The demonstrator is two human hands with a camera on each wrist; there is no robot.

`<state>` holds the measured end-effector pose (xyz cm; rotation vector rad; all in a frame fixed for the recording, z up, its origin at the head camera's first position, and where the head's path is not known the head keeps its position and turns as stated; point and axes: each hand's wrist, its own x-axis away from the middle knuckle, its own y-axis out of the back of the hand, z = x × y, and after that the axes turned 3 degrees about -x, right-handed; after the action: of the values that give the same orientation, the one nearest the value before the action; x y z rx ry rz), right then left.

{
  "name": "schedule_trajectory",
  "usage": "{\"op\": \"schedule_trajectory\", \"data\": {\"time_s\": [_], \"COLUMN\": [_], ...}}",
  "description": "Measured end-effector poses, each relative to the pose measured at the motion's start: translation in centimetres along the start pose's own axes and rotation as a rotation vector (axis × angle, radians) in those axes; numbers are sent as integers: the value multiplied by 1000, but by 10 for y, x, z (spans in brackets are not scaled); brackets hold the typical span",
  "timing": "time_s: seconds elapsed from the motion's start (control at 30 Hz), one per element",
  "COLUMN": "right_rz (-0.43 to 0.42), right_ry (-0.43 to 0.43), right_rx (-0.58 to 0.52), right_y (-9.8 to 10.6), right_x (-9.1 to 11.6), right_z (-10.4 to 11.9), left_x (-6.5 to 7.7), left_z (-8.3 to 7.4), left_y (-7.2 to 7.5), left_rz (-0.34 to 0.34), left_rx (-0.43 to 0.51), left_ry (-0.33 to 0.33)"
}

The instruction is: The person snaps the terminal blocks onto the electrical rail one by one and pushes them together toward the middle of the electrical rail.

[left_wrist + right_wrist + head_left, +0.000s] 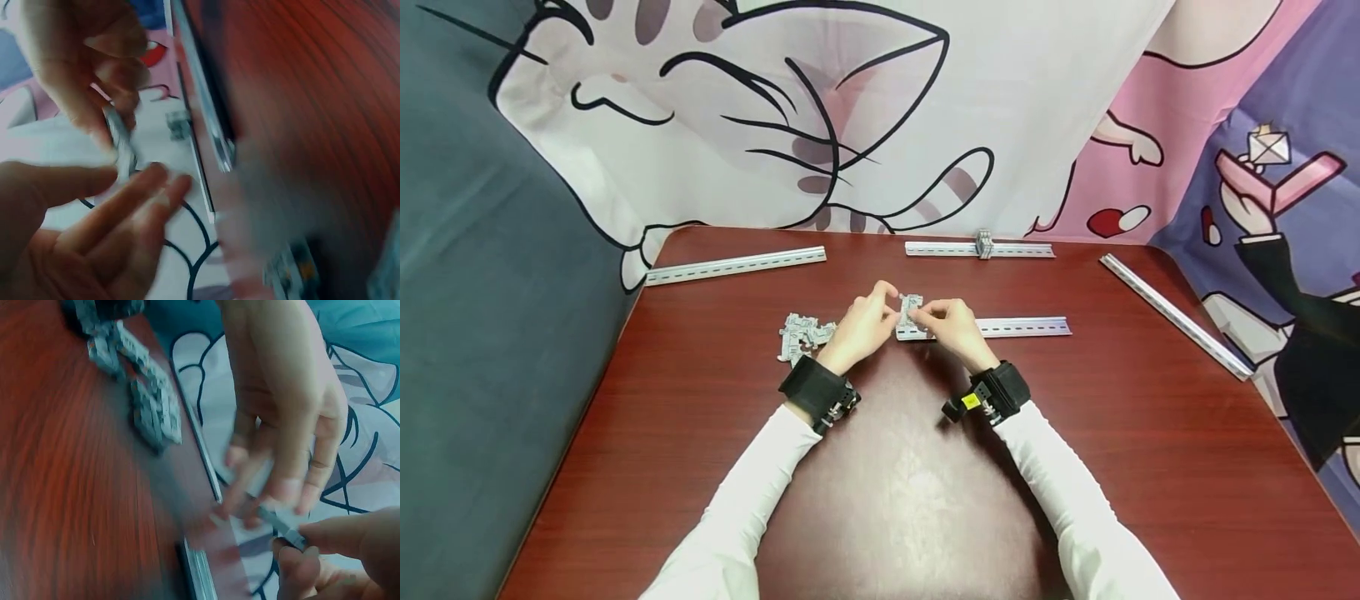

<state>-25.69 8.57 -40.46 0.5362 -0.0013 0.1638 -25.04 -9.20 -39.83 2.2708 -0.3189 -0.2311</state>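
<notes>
Both hands meet at the left end of a slotted metal rail [1026,327] in the head view. My right hand [955,329] pinches a thin grey terminal block [912,305] between thumb and fingers, held above the rail end. My left hand [861,329] has its thumb and fingertips at the block's other end and appears to pinch it; blur softens this contact in both wrist views. In the right wrist view the block [284,530] spans the two hands. A loose pile of grey terminal blocks [801,337] lies beside my left hand.
More slotted rails lie on the brown table [700,417]: a left rail [737,265], a back rail [1018,250] carrying a small grey block group [984,244], and a slanted right rail [1176,317]. A printed cloth [1037,108] hangs behind the table.
</notes>
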Motion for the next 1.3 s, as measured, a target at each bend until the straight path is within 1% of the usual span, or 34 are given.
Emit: {"op": "schedule_trajectory", "data": {"time_s": [0.07,0.13,0.17,0.2,0.27,0.33,0.37,0.47,0.53,0.63,0.73,0.93,1.13,1.3], "right_rz": [-21,-30,-28,-20,7,32,40,54,53,49,56,136,192,216], "right_ry": [9,13,18,19,20,19,22,31,41,46,23,-73,-140,-181], "right_rx": [132,263,321,366,419,456,473,502,522,549,570,595,640,619], "right_y": [1,1,1,1,-1,-4,-6,-13,-18,-23,-24,-21,-19,-25], "right_x": [0,-2,-3,-3,-5,-6,-7,-9,-10,-13,-18,-28,-36,-43], "right_z": [1,3,4,5,7,8,8,7,7,9,13,24,31,33], "left_x": [3,5,7,7,10,12,13,15,16,16,14,11,10,9], "left_z": [2,2,2,2,1,0,0,-1,-1,-1,0,-2,-5,-2], "left_y": [-1,-2,-2,-3,-5,-8,-9,-12,-13,-14,-12,-12,-12,-13], "left_rz": [49,127,169,209,291,353,374,421,437,439,445,509,524,531], "left_rx": [-152,-314,-379,-430,-487,-499,-492,-466,-457,-441,-435,-419,-430,-426], "left_ry": [-20,-70,-102,-133,-174,-167,-152,-102,-88,-81,-69,0,16,21]}}
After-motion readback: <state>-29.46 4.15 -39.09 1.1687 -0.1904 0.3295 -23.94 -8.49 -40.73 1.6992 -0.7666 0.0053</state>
